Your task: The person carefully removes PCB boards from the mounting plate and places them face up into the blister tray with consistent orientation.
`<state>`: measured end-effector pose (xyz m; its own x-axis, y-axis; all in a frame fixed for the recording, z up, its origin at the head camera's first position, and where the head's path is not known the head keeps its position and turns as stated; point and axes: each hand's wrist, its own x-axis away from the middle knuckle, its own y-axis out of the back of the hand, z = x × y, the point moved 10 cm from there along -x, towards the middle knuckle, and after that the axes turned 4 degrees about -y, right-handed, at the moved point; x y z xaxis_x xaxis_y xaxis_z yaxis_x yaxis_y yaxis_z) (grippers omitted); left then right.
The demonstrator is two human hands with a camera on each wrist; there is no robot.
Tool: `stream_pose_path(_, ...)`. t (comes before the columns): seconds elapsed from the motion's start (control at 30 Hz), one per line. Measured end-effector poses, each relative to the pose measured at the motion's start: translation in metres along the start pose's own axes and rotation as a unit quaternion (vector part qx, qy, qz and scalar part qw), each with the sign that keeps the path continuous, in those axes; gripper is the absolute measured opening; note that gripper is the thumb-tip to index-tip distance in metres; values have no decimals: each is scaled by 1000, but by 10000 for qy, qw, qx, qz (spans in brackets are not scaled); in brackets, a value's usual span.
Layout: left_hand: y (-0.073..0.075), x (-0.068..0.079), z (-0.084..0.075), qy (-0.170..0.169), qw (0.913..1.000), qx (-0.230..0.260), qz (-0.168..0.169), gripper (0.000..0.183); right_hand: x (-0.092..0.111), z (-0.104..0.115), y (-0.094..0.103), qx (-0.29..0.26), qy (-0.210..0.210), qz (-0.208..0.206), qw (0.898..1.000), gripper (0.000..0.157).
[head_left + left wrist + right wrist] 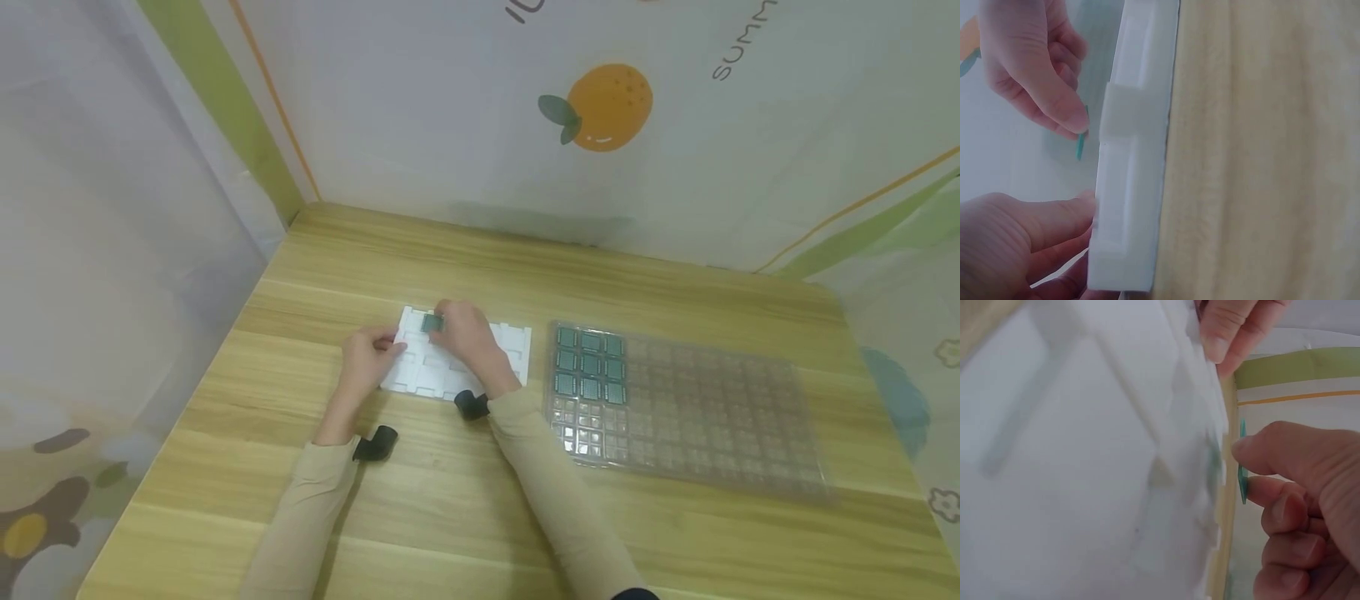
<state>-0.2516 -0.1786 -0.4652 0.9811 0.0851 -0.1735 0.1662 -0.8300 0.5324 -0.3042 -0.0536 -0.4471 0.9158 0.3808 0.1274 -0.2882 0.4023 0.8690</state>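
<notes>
A thin green square chip (431,322) is pinched between the thumb and fingers of my right hand (468,337). It appears over the far left part of a white plastic tray (516,340) with shallow pockets. Both wrist views show the chip (1244,490) edge-on, apart from the tray's surface. My left hand (367,360) grips the tray's left edge, thumb on top and fingers lower down in the left wrist view. The right hand and forearm cover several of the tray's pockets in the head view.
Right of the white tray lies a long clear plastic tray (712,408) with many compartments. Several green chips (590,365) fill its far left corner in rows. Both trays lie on a wooden table (420,525), with a printed curtain (420,108) behind it.
</notes>
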Motion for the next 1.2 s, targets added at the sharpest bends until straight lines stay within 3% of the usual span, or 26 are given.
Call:
stream_pose_path(0.33, 1, 0, 1, 164, 9999, 13, -49, 25, 15, -2, 16, -108, 49, -120, 9999, 33)
stream_pose_path(0.53, 5, 1, -3, 27, 9996, 110, -270, 22, 24, -6, 23, -157, -11, -60, 9999, 34)
stream_pose_path(0.83, 0, 0, 3, 314, 9995, -28, -69, 25, 34, -14, 30, -195, -133, -69, 9997, 35)
stream_pose_path(1.2, 1, 0, 0, 203, 9997, -46, -124, 26, 47, -22, 39, -152, -143, -172, 9996, 35)
